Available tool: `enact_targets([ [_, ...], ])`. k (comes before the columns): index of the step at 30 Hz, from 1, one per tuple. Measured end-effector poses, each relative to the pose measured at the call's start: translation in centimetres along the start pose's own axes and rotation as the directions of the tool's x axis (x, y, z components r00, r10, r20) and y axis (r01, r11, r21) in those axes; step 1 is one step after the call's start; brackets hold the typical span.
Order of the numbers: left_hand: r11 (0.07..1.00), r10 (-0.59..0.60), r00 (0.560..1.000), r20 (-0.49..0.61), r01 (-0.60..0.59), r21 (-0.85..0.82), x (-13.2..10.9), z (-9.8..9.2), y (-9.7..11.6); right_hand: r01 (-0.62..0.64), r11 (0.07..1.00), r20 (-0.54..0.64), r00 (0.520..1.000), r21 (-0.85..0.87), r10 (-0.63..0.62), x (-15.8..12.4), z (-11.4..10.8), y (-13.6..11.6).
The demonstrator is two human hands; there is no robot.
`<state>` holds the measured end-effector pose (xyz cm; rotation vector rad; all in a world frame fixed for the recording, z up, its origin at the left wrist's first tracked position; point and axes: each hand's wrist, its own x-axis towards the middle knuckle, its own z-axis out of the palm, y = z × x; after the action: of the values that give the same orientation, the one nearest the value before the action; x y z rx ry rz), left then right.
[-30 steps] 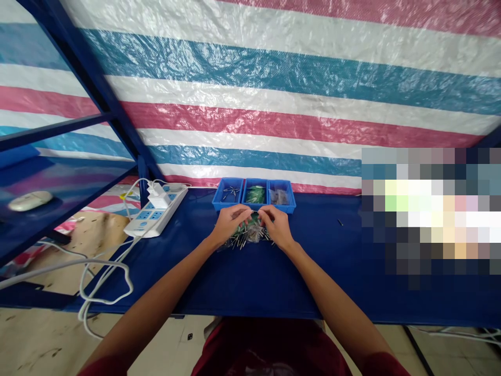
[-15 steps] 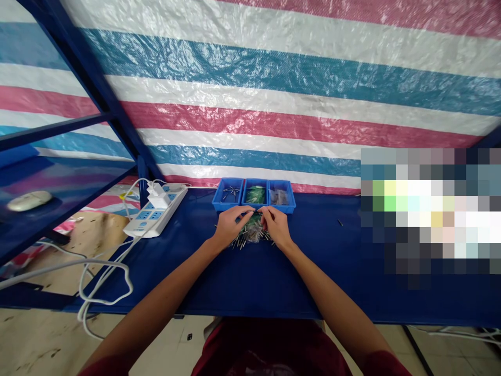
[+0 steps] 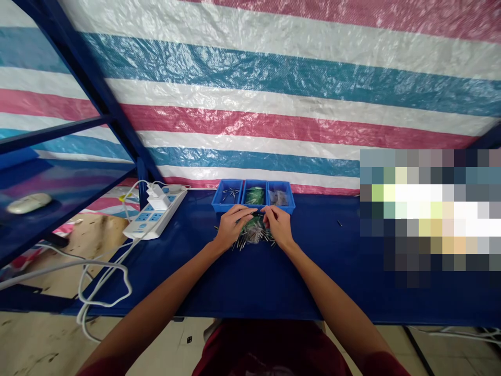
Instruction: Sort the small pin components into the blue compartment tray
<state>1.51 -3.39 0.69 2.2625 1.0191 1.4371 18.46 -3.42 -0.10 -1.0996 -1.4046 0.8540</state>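
Note:
My left hand (image 3: 234, 227) and my right hand (image 3: 279, 226) meet over a pile of thin metal rods (image 3: 241, 239) on the blue table. Both sets of fingertips are pinched close together; a small dark piece seems to sit between them, too small to name. Beneath the hands, among the rods, lies a clear plastic bag (image 3: 254, 234) with something green behind it. Just beyond the fingers stand three joined blue bins. The left bin (image 3: 226, 208) contains a few thin rods, the middle bin (image 3: 248, 204) green packets, the right bin (image 3: 285, 210) greyish bagged pieces.
A white power strip (image 3: 151, 222) with plugs and loose white cables (image 3: 127, 277) occupies the table's left side. One small dark piece (image 3: 340, 223) lies at right. A white mouse (image 3: 29, 203) rests on a blue shelf. Striped sheeting (image 3: 254, 122) hangs behind; the far right is pixelated.
My left fingers have straightened a little and shifted slightly right. The right hand stays almost in place, still pinched. Bins and pile look the same.

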Motion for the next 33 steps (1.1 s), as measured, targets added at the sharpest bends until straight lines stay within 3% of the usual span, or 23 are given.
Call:
enact_targets([
  [6, 0.971, -0.186, 0.972, 0.142, 0.204, -0.123, 0.5, -0.3, 0.0, 0.017, 1.000, 0.004, 1.000, -0.010, -0.017, -0.1, -0.1, 0.0],
  [9, 0.941, -0.268, 0.949, 0.163, 0.294, -0.167, 0.6, -0.5, -0.2, 0.055, 0.998, 0.006, 0.998, -0.024, -0.055, -0.2, -0.2, -0.2],
  [16, 0.925, -0.296, 0.932, 0.208, 0.334, -0.180, 0.7, -0.9, 0.1, 0.183, 0.980, 0.167, 0.972, -0.076, -0.168, -0.4, 0.0, -0.4],
  [19, 0.912, -0.313, 0.927, 0.207, 0.354, -0.206, 0.6, -0.9, 0.0, 0.166, 0.984, 0.189, 0.970, -0.067, -0.151, -0.4, 0.1, -0.2],
  [24, 0.889, -0.323, 0.939, 0.117, 0.344, -0.302, 0.7, -0.7, -0.2, 0.033, 0.996, 0.092, 0.995, 0.079, -0.040, 0.0, 0.1, 0.1],
  [28, 0.880, -0.337, 0.940, 0.055, 0.335, -0.337, 0.7, -0.3, 0.0, -0.078, 0.980, 0.178, 0.983, 0.186, 0.044, 0.1, 0.4, 0.3],
  [31, 0.935, -0.264, 0.964, -0.011, 0.253, -0.249, 0.6, -0.3, 0.2, -0.143, 0.970, 0.248, 0.964, 0.197, 0.092, 0.1, 0.7, 0.6],
  [33, 0.981, -0.160, 0.987, -0.029, 0.156, -0.116, 0.4, -0.4, 0.2, -0.147, 0.975, 0.215, 0.971, 0.168, 0.109, 0.1, 0.8, 0.7],
])
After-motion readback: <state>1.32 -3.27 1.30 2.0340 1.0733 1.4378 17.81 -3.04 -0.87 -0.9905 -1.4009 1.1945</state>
